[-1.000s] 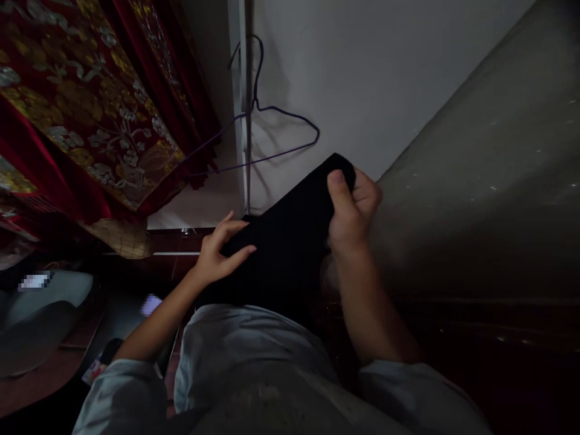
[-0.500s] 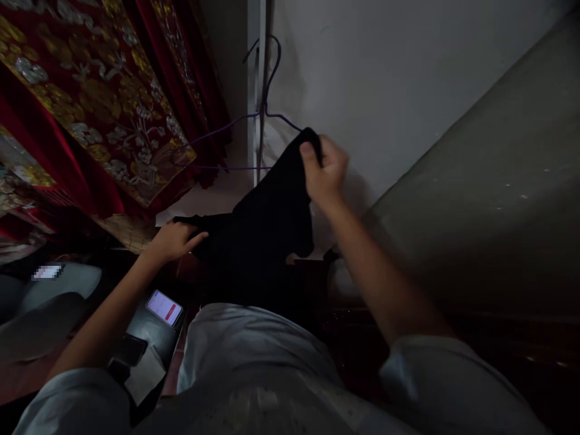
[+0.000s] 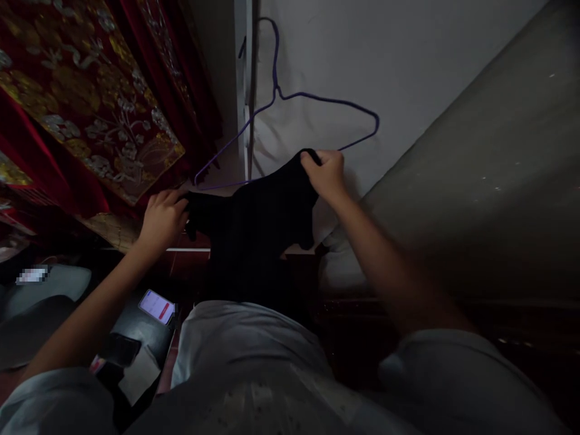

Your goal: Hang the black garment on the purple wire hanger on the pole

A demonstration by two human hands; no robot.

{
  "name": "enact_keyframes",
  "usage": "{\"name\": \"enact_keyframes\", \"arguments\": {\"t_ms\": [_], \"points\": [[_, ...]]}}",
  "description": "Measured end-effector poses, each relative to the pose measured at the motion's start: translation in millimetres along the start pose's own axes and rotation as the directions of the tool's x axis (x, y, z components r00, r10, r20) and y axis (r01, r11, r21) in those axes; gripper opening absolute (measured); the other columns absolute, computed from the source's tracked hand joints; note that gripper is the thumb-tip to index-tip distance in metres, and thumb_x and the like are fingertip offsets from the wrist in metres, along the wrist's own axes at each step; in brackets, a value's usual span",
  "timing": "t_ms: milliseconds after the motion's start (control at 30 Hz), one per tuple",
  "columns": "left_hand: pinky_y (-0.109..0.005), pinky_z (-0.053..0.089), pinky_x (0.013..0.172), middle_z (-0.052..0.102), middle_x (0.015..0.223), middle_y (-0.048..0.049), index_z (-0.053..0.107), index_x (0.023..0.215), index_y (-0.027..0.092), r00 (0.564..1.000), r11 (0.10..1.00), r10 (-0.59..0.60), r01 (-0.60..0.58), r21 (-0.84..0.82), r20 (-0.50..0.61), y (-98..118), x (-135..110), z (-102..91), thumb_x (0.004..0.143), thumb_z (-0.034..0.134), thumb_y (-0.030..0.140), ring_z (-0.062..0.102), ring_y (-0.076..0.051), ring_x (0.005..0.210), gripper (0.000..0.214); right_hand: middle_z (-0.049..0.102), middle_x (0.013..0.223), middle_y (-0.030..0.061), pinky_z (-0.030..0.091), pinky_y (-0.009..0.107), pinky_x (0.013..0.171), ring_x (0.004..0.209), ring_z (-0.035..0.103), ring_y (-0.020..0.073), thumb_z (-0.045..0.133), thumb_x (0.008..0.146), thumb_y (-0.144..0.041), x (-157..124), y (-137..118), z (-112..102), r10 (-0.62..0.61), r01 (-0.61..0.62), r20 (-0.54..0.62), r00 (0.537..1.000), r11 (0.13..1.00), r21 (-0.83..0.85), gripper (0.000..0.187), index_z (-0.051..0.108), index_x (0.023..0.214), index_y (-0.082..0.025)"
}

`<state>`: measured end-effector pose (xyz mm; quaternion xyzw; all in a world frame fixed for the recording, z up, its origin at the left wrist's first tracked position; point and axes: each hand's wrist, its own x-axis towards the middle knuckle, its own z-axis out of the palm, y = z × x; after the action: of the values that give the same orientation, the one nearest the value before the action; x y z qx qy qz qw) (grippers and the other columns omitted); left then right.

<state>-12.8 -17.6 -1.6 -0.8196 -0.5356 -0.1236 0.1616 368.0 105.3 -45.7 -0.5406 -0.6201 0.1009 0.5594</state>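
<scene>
A black garment [image 3: 258,232] hangs stretched between my two hands in front of me. My left hand [image 3: 164,216] is closed around its left corner. My right hand [image 3: 325,174] pinches its upper right edge, close to the white wall. A purple wire hanger [image 3: 290,121] hangs on the wall just above and behind the garment; its lower bar passes behind the cloth near my hands. Whether the cloth touches the hanger is unclear.
A red and gold embroidered curtain [image 3: 90,103] hangs at the left. A grey-green mattress or bed surface [image 3: 475,181] fills the right. Below left, a lit phone [image 3: 156,306] lies on a dark surface beside a grey object [image 3: 45,302].
My left hand went from resting open on the garment to gripping its left corner and lifting it. My right hand carried the upper edge up toward the hanger. The view shifted, showing the hanger's right shoulder.
</scene>
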Motion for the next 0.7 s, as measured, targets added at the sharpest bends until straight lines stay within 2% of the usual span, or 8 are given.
{"name": "enact_keyframes", "arguments": {"t_ms": [67,167,233,333,533,600,667,700], "points": [[-0.057,0.049,0.098,0.060,0.139,-0.0151,0.075,0.105,0.019,0.993,0.995,-0.096,0.097,0.009,-0.065,6,14,-0.4,0.095,0.051,0.022,0.057,-0.041,0.123,0.027,0.019,0.056,-0.0043,0.016,0.030,0.056,0.055,0.019,0.0091,0.065,0.088,-0.024,2,-2,-15,-0.041,0.040,-0.017,0.999,0.999,-0.037,0.056,0.022,0.052,-0.023],[-0.051,0.053,0.093,0.063,0.129,-0.0143,0.075,0.110,0.021,0.973,0.979,-0.189,0.177,-0.098,-0.134,10,39,-7.2,0.095,0.051,0.022,0.065,-0.036,0.110,0.028,0.019,0.056,-0.0039,0.016,0.030,0.056,0.054,0.020,0.0093,0.065,0.088,-0.027,-1,-9,-27,-0.070,0.070,-0.011,0.997,0.996,-0.046,0.056,0.022,0.052,-0.023],[-0.045,0.054,0.094,0.067,0.118,-0.0114,0.073,0.114,0.022,0.962,0.966,-0.172,0.122,-0.229,-0.212,12,56,-14.8,0.094,0.050,0.017,0.067,-0.030,0.105,0.031,0.021,0.056,-0.0036,0.018,0.030,0.056,0.055,0.022,0.0094,0.066,0.088,-0.029,-10,-14,-27,-0.074,0.074,0.017,0.997,0.997,-0.024,0.056,0.024,0.052,-0.022],[-0.039,0.052,0.098,0.070,0.110,-0.0074,0.072,0.115,0.020,0.923,0.920,-0.110,-0.046,-0.389,-0.368,19,78,-24.5,0.091,0.048,0.008,0.066,-0.024,0.105,0.036,0.025,0.057,-0.0034,0.020,0.029,0.055,0.055,0.026,0.0094,0.065,0.089,-0.036,-29,-24,-19,-0.053,0.045,0.095,0.994,0.995,0.083,0.052,0.030,0.054,-0.021],[-0.045,0.045,0.109,0.064,0.121,-0.0093,0.069,0.108,0.022,0.898,0.883,0.009,-0.214,-0.418,-0.441,22,100,-21.7,0.090,0.053,0.007,0.058,-0.027,0.121,0.029,0.039,0.060,-0.0027,0.033,0.026,0.056,0.057,0.039,0.0103,0.062,0.089,-0.053,-55,-39,-4,-0.090,0.003,0.277,0.957,0.955,0.298,0.047,0.044,0.060,-0.020],[-0.043,0.046,0.108,0.064,0.124,-0.0088,0.064,0.119,0.023,0.887,0.851,-0.002,-0.241,-0.466,-0.462,17,100,-18.7,0.092,0.052,0.011,0.060,-0.026,0.120,0.032,0.055,0.068,-0.0001,0.044,0.028,0.065,0.066,0.053,0.0136,0.063,0.090,-0.053,-56,-38,-9,-0.108,0.002,0.325,0.939,0.951,0.310,0.040,0.057,0.070,-0.019],[-0.042,0.047,0.108,0.064,0.130,-0.0074,0.059,0.130,0.024,0.891,0.823,-0.016,-0.246,-0.512,-0.454,10,98,-18.6,0.095,0.053,0.016,0.062,-0.024,0.120,0.037,0.070,0.094,0.0044,0.053,0.033,0.086,0.092,0.066,0.0197,0.069,0.087,-0.052,-53,-35,-21,-0.150,0.030,0.355,0.923,0.946,0.322,0.033,0.070,0.092,-0.020],[-0.041,0.047,0.109,0.064,0.131,-0.0062,0.059,0.132,0.024,0.900,0.816,-0.021,-0.236,-0.528,-0.435,7,97,-20.2,0.096,0.053,0.020,0.062,-0.024,0.121,0.037,0.072,0.111,0.0063,0.052,0.037,0.097,0.107,0.066,0.0229,0.074,0.083,-0.052,-51,-32,-29,-0.172,0.046,0.366,0.915,0.943,0.329,0.039,0.072,0.106,-0.022]]}}
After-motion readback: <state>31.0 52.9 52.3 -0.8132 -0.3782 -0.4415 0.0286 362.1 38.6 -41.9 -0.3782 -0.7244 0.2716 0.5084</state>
